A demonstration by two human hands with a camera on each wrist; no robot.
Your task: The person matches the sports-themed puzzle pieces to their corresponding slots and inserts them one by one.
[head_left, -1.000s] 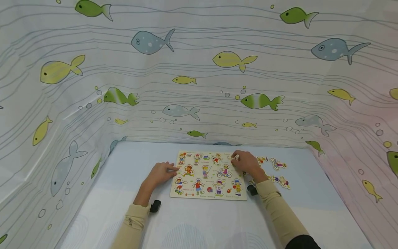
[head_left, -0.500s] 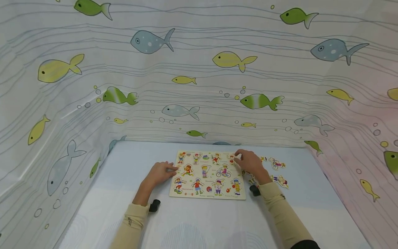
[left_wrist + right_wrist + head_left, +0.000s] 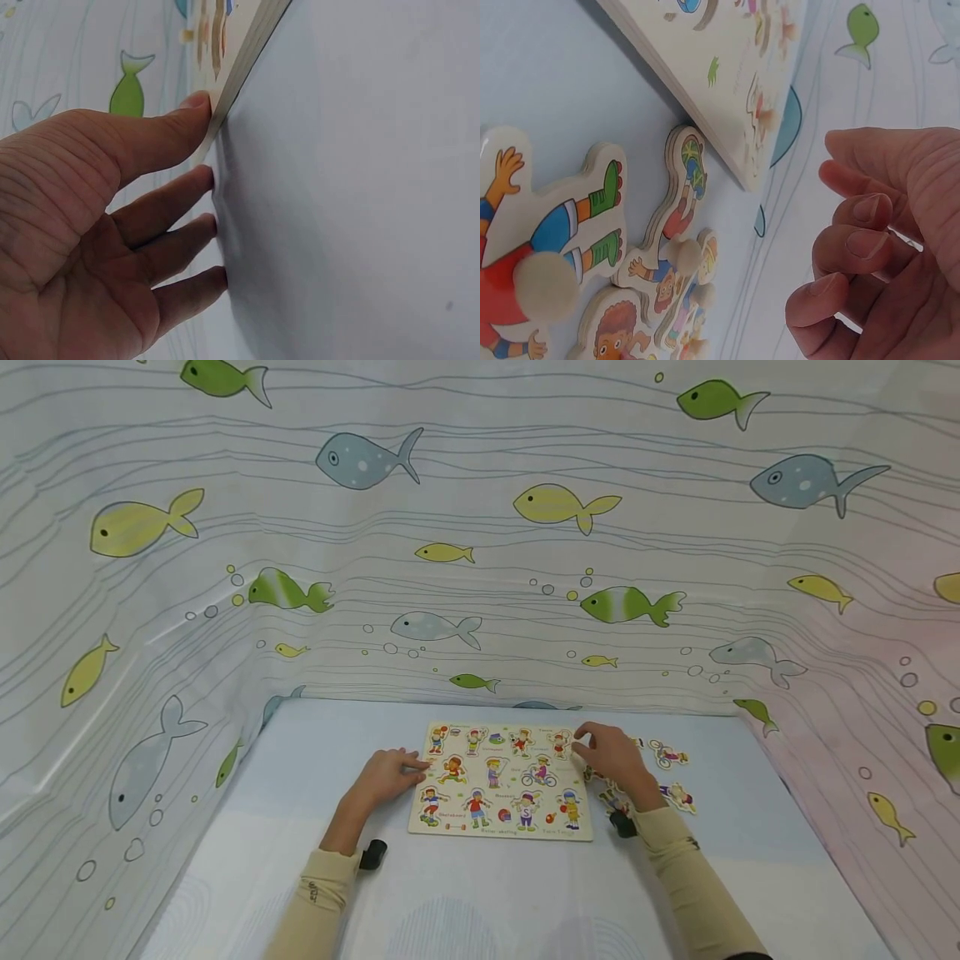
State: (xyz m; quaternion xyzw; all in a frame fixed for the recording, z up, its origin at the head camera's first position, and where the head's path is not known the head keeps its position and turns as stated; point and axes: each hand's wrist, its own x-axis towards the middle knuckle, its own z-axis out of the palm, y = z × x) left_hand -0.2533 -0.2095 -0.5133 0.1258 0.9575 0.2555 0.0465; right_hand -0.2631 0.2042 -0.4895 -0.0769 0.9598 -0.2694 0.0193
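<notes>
A wooden peg puzzle board [image 3: 465,835] printed with children playing sports lies flat on the table. My left hand [image 3: 388,777] is at its left edge; in the left wrist view the thumb [image 3: 169,139] touches the board's edge and the other fingers extend down beside it. Over the board's upper right corner hovers my right hand [image 3: 613,758], fingers loosely bent and holding nothing. Just left of those fingertips, a figure piece [image 3: 559,744] sits in the top right spot. Loose knobbed puzzle pieces [image 3: 546,285] lie beside the board, partly hidden under the right hand in the head view.
To the right lie more loose pieces, among them a cyclist piece [image 3: 667,753] and a figure piece [image 3: 678,797]. The white table [image 3: 480,902] meets fish-printed sheeting [image 3: 510,585] at the back and sides. A small black device [image 3: 622,823] is strapped at the right wrist.
My right hand has let go of the figure piece at the board's top right and drawn back slightly right. The left hand has stayed at the board's left edge.
</notes>
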